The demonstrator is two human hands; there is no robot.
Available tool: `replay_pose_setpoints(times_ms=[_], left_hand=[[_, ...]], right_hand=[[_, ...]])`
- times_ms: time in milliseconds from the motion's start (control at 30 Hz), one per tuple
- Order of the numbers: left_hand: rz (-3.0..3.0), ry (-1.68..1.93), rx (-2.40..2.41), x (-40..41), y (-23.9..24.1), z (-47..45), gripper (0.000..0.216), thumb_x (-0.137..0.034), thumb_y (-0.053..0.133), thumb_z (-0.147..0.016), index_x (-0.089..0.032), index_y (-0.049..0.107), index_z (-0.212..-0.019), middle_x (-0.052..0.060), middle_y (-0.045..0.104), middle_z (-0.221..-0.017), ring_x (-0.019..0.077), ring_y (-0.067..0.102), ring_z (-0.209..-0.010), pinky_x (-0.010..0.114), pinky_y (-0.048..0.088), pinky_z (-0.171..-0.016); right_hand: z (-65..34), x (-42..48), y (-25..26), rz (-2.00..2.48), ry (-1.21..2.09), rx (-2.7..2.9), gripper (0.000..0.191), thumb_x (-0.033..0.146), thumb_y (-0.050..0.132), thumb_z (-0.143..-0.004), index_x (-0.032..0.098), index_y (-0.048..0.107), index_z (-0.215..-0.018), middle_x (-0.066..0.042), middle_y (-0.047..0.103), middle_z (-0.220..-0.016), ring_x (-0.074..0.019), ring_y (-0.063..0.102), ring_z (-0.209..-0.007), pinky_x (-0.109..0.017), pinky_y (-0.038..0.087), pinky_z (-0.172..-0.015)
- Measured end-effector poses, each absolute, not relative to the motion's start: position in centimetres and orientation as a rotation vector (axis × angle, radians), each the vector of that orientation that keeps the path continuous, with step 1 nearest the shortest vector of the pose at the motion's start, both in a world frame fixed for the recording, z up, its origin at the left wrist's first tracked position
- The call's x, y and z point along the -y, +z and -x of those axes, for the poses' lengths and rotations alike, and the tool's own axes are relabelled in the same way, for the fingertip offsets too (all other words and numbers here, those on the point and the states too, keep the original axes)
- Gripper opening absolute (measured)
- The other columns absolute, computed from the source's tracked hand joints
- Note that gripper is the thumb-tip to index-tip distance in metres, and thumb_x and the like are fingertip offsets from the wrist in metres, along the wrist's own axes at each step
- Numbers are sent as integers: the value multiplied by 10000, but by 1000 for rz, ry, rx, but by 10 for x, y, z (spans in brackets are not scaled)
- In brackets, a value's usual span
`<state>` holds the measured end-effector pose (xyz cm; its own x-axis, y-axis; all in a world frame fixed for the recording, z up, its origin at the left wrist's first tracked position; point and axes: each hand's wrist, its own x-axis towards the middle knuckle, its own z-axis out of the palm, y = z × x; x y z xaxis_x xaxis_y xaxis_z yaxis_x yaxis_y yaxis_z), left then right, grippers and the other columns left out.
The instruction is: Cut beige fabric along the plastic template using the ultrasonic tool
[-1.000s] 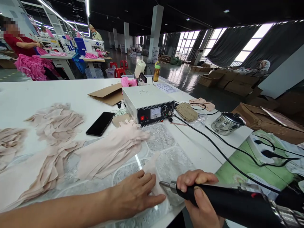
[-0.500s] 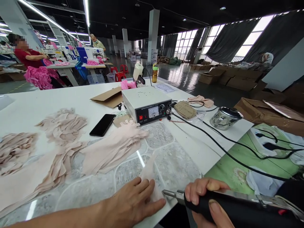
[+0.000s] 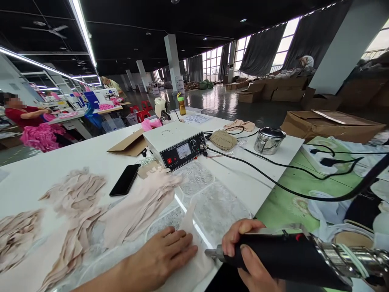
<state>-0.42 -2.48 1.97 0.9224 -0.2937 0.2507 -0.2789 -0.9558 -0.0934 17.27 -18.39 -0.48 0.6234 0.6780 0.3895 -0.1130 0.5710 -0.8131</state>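
The left hand (image 3: 162, 253) lies flat, gripping nothing, on a pale cloth (image 3: 200, 265) showing ahead and right of it. The right hand (image 3: 254, 263) is wrapped round a black tool (image 3: 282, 257), tip at the cloth. Tool work on cloth seems in hand; the next move calls for steady pressing.

The left hand (image 3: 162, 253) partly hides the pale cloth (image 3: 199, 263); the right edge crops the black tool (image 3: 282, 259).
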Motion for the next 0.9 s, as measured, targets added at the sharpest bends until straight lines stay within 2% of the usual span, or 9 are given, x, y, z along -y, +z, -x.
replay_pose_setpoints(times_ms=[100, 300, 533, 900], left_hand=[[3018, -367, -460, 23, 19, 4, 357, -70, 289, -1013, -73, 531, -1275, 165, 661, -1120, 241, 607, -948, 369, 463, -809], [3005, -287, -457, 22, 17, 1, 305, -83, 391, -981, -59, 517, -1258, 130, 623, -923, 219, 582, -803, 358, 460, -761], [3022, -322, -457, 20, 17, -1, 297, -70, 377, -978, -34, 523, -1234, 139, 618, -965, 220, 548, -793, 366, 443, -752], [2999, -285, -417, 20, 15, -2, 321, -83, 480, -927, -52, 507, -1246, 122, 607, -974, 206, 547, -786, 356, 417, -755]], right_hand=[[-174, 185, -4, 833, 522, 759, 80, 292, 583, -907, 261, 509, -912, 23, 545, -757, -122, 583, -592, -292, 527, -582], [-174, 186, -1, 850, 531, 763, 81, 285, 592, -904, 255, 516, -900, 22, 548, -759, -123, 580, -602, -291, 522, -574], [-175, 186, -1, 837, 503, 803, 35, 250, 541, -923, 260, 514, -942, 16, 560, -757, -133, 580, -593, -311, 528, -559], [-171, 189, -1, 870, 554, 719, 21, 288, 535, -925, 275, 536, -941, 9, 553, -738, -149, 584, -584, -329, 543, -538]])
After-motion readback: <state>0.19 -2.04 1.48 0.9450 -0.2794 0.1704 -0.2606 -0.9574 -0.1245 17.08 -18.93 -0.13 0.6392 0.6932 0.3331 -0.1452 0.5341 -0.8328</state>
